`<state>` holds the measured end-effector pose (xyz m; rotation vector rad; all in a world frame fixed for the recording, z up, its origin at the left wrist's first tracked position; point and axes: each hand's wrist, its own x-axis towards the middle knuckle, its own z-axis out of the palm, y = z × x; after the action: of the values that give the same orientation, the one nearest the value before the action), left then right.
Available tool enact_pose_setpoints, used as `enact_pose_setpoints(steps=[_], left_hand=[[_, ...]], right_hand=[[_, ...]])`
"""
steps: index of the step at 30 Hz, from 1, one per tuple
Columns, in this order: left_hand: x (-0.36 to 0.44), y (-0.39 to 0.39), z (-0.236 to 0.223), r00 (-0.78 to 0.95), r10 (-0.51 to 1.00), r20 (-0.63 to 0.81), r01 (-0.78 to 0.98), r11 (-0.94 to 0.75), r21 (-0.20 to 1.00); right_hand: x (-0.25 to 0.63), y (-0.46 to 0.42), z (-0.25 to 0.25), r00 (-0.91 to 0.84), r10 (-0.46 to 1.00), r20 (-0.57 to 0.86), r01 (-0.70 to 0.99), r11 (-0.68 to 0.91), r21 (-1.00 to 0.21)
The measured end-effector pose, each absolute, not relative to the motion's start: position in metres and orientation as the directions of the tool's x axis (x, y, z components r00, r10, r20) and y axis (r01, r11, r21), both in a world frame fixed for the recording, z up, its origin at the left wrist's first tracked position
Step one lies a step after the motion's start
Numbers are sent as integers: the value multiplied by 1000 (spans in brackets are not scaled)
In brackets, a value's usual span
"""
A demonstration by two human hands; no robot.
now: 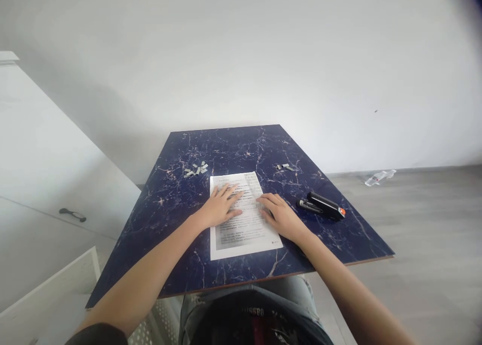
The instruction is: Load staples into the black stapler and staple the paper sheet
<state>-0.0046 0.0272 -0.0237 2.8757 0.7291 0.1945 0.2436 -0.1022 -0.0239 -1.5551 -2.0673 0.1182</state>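
Note:
A printed sheet of paper (241, 234) lies on the dark blue marbled table; whether more sheets lie under it I cannot tell. My left hand (221, 207) rests flat on its left half, fingers spread. On the right edge of the paper lies my right hand (280, 214), its fingers stretched out and slightly bent, holding nothing. A black stapler (323, 207) with an orange-red end sits to the right of my right hand, apart from it. Beyond the paper at the left are several small strips of staples (196, 170), with a smaller group of staple strips (285, 167) at the right.
The table (226, 146) has its far edge near a pale wall (241, 59). A white cabinet (56, 149) with a dark handle stands to the left. On the grey floor at the right lies a clear plastic bottle (379, 178).

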Motion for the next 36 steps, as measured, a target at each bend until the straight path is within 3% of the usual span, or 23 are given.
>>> enact_pose_setpoints(steps=[6,17,25,28,33,36], left_hand=[[-11,39,-23,847,524,92,497,-841,212],[-9,32,-14,877,413,245,372,-907,200],[-6,32,-13,925,349,148,325,-931,163],[-5,31,-13,927,346,147,325,-934,147],[-4,30,-13,926,344,153,327,-936,128],[-2,28,-13,923,350,161,335,-935,114]], right_hand=[[253,-99,-28,192,875,445,839,89,-538],[251,-109,-14,248,820,515,811,115,-574],[255,-113,-18,237,782,577,890,62,-451],[257,-110,-21,239,842,484,848,62,-526],[250,-102,-22,287,946,150,656,-79,-751],[238,-97,-21,342,934,104,636,-149,-757]])
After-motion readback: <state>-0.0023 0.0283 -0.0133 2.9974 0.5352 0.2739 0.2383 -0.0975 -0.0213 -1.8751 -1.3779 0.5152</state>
